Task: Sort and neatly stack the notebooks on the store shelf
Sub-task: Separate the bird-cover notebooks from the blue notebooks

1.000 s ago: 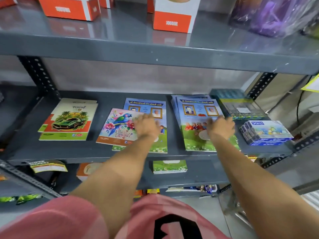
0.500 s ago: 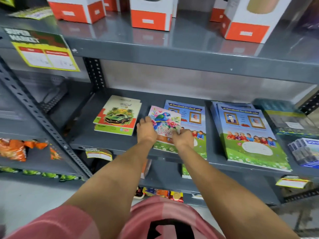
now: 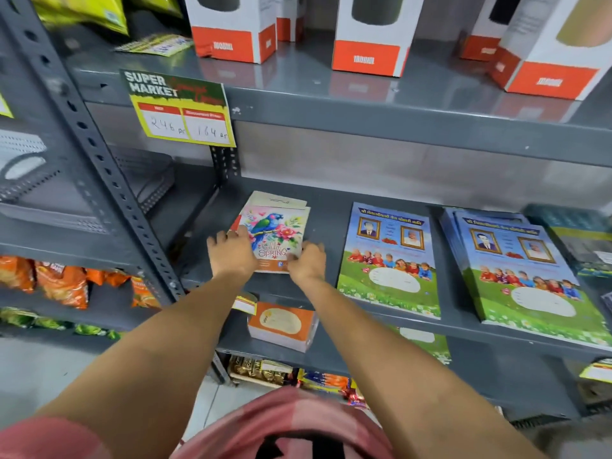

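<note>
White-and-orange boxes [image 3: 366, 44] stood in a row on the upper shelf [image 3: 414, 104], and yellow-green packets [image 3: 82, 11] lay at its far left. A yellow price tag [image 3: 180, 109] reading "SUPER MARKET" hung from that shelf's front edge. Orange snack bags [image 3: 63, 283] filled a lower shelf on the left. Nearer and lower, an orange-and-white pack [image 3: 281, 326] sat on a lower shelf, with gold-wrapped sweets [image 3: 261, 367] below it.

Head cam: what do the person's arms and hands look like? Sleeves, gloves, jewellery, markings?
Left hand and right hand are bare: no gloves, and no rings, watch or bands visible. Forearms are uncovered. A short pink sleeve shows at the left upper arm, matching a pink shirt with a black printed mark.
</note>
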Motion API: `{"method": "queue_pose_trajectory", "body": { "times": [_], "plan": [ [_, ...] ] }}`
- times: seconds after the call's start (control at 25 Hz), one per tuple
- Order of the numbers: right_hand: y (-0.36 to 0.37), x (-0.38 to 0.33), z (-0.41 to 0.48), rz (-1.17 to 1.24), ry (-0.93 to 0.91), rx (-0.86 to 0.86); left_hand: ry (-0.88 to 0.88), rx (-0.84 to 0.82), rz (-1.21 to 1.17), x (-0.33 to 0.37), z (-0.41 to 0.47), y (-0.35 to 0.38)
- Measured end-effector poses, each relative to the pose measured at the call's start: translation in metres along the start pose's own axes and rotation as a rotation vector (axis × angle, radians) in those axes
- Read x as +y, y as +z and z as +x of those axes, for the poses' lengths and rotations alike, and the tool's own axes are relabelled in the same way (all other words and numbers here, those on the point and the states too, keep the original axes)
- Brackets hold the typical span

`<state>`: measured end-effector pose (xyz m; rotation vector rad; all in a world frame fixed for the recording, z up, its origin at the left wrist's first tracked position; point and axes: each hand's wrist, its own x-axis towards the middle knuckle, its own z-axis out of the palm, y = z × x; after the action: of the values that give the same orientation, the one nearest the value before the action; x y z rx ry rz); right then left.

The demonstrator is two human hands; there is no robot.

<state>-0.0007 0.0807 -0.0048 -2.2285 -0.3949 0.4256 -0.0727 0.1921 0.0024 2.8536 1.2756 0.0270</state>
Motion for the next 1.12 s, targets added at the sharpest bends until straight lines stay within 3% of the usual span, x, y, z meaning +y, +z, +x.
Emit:
{"method": "queue_pose_trajectory", "body": {
  "times": [0.12, 0.2, 0.32, 0.4, 0.6, 0.76, 0.88, 1.0, 1.12],
  "plan": [
    [-0.028, 0.012, 0.002, -0.084, -0.043, 0.063, 0.078, 0.09, 0.12, 0.022, -0.004, -0.007],
    [-0.058, 0.037, 0.007, -0.209, 0.015, 0.212, 0.232, 0.13, 0.098, 0.053, -0.01, -0.011],
    [-0.104, 0.089, 0.006, -0.517, 0.345, 0.332, 0.423, 0.043, -0.055, 0.111, -0.035, -0.002],
    [-0.12, 0.111, 0.001, -0.595, 0.496, 0.229, 0.371, -0.101, -0.175, 0.139, -0.053, 0.008],
    [-0.136, 0.127, -0.001, -0.578, 0.388, 0.216, 0.001, -0.42, -0.539, 0.184, -0.061, 0.014],
    [-0.143, 0.143, -0.011, -0.533, 0.365, 0.231, -0.093, -0.429, -0.429, 0.182, -0.056, 0.004],
    [-0.15, 0.149, -0.011, -0.469, 0.382, 0.245, -0.187, -0.627, -0.922, 0.183, -0.055, 0.007],
    [-0.169, 0.146, -0.009, -0.388, 0.364, 0.186, -0.159, -0.56, -1.265, 0.193, -0.066, 0.015],
    [-0.201, 0.128, 0.001, -0.398, 0.223, 0.191, -0.145, -0.438, -1.517, 0.198, -0.073, 0.005]
  ]
}}
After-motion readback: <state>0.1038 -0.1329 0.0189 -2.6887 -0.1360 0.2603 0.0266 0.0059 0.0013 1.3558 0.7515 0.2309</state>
